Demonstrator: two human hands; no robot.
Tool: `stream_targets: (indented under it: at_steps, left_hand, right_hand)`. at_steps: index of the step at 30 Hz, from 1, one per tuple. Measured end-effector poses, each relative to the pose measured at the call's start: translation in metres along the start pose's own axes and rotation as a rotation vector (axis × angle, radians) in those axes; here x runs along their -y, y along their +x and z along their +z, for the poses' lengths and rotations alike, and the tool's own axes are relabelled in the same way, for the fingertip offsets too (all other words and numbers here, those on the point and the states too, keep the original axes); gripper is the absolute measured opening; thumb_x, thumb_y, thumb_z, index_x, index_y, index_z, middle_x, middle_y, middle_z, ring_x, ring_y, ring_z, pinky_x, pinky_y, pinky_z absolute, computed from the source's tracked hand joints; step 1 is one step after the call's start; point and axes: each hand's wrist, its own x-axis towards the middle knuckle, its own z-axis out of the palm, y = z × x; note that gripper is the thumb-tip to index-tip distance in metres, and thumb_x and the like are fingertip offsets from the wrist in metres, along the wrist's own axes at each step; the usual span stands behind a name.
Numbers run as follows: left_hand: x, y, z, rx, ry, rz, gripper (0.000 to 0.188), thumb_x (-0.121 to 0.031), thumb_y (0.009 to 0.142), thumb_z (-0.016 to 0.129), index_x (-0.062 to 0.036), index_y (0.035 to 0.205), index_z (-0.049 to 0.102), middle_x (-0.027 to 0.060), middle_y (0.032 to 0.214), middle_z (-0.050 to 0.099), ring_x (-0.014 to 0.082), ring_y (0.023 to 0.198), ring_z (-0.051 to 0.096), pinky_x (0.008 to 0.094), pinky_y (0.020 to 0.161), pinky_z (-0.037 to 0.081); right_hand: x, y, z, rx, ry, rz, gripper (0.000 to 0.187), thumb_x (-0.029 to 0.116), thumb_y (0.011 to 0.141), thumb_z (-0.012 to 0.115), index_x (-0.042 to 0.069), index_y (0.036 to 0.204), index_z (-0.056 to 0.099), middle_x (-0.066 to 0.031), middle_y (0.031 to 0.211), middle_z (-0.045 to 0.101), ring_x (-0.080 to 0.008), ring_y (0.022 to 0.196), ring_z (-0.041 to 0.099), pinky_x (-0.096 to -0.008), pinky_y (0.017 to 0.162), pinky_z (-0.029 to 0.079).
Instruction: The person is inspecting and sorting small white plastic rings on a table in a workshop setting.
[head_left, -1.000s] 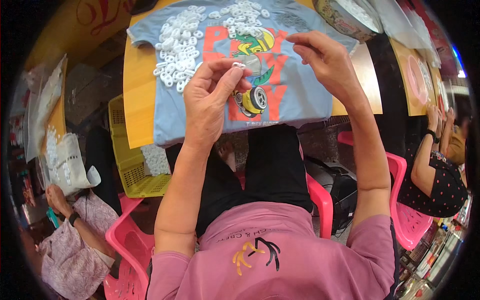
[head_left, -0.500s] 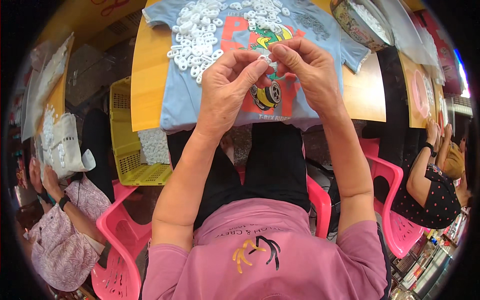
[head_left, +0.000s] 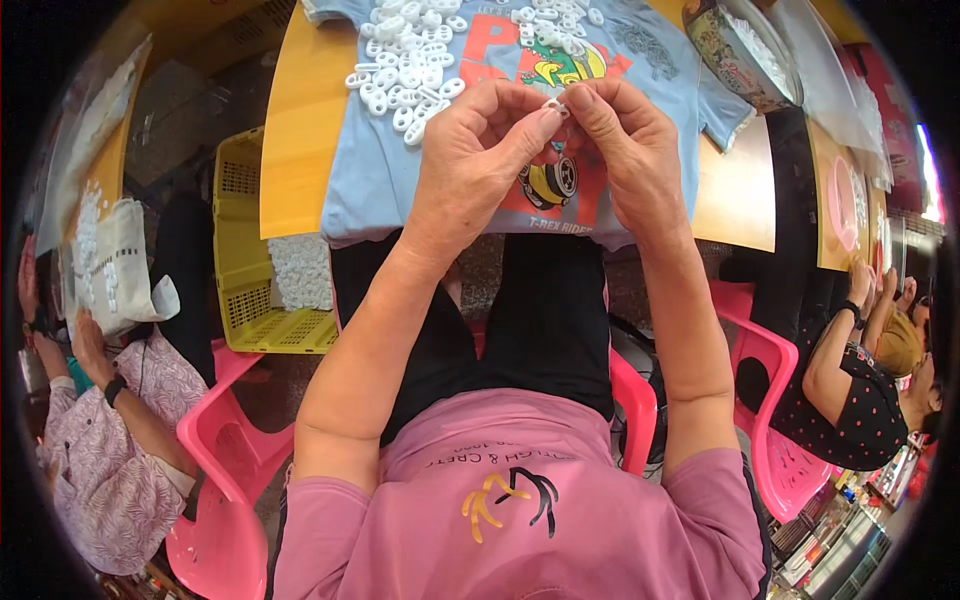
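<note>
Both my hands meet over a blue T-shirt point(head_left: 400, 200) spread on the table. My left hand point(head_left: 485, 145) pinches a small white plastic piece point(head_left: 557, 106) between thumb and forefinger. Closed in a pinch against the same piece, my right hand point(head_left: 630, 145) hides whatever is between its fingertips. Beyond my left hand lies a loose pile of white oval two-hole plastic pieces point(head_left: 405, 60), and a smaller group of them point(head_left: 560, 20) lies at the far middle. A heap of thin dark bits point(head_left: 645, 45) rests on the shirt's far right.
A round tin point(head_left: 745, 55) of white pieces stands at the table's point(head_left: 735, 190) far right. Down left, a yellow crate point(head_left: 240, 290) stands beside a mass of white pieces point(head_left: 300, 270). Pink chairs point(head_left: 235, 430) flank me. People work at tables on both sides.
The view has shifted slightly, so the shirt and pile sit higher and further right. My hands stay together at the small white piece, fingertips now drawn closer around it.
</note>
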Motion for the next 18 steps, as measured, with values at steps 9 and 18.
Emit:
stream_targets:
  at_steps: [9,18]
  left_hand:
    - [-0.0013,-0.0004,0.0024,0.002,0.01,0.002,0.016,-0.013,0.092,0.066,0.0015,0.099,0.063,0.0033,0.084,0.068,0.0063,0.074,0.062,0.0201,0.066,0.05]
    - [-0.0003,-0.0006,0.0028,0.0,0.016,-0.008,0.016,-0.013,0.092,0.065,0.001,0.1,0.063,0.0036,0.085,0.068,0.0064,0.075,0.062,0.0207,0.067,0.051]
  right_hand:
    - [-0.0003,-0.0009,-0.0002,-0.012,-0.019,-0.041,0.018,0.019,0.095,0.063,0.001,0.1,0.067,0.0001,0.083,0.064,-0.0054,0.071,0.055,-0.0189,0.064,0.045]
    - [0.0051,-0.0028,0.002,-0.051,-0.142,-0.085,0.018,0.018,0.094,0.065,0.002,0.1,0.068,0.0012,0.083,0.065,-0.0038,0.07,0.055,-0.0172,0.06,0.042]
